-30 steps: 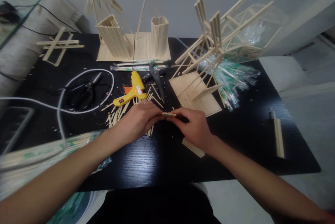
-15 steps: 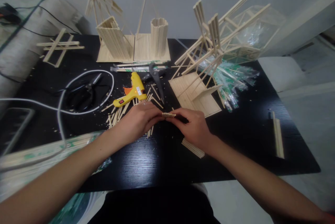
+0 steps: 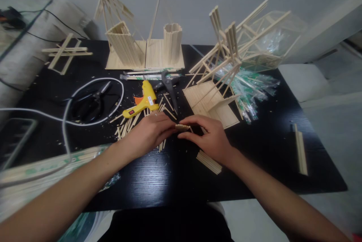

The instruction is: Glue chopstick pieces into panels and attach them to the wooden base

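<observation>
Both my hands meet over the middle of the black table (image 3: 158, 181). My left hand (image 3: 149, 132) and my right hand (image 3: 209, 136) pinch a small row of short wooden sticks (image 3: 182, 126) between their fingertips, one hand at each end. Loose cut sticks (image 3: 130, 121) lie scattered under and left of my left hand. A flat glued stick panel (image 3: 209, 161) lies on the table just below my right wrist. A yellow glue gun (image 3: 143, 100) rests just beyond my left hand.
Stick models stand at the back: a base with two towers (image 3: 147, 51) and a slanted frame structure (image 3: 223, 61) on a panel. Black scissors (image 3: 169, 83), pliers (image 3: 93, 100), a white cable (image 3: 68, 117), plastic wrappers (image 3: 251, 87) and a stick bundle (image 3: 300, 153) lie around.
My hands with the stick row have dipped slightly lower toward the table, and my right fingers have shifted over the row. The view has tilted a little.
</observation>
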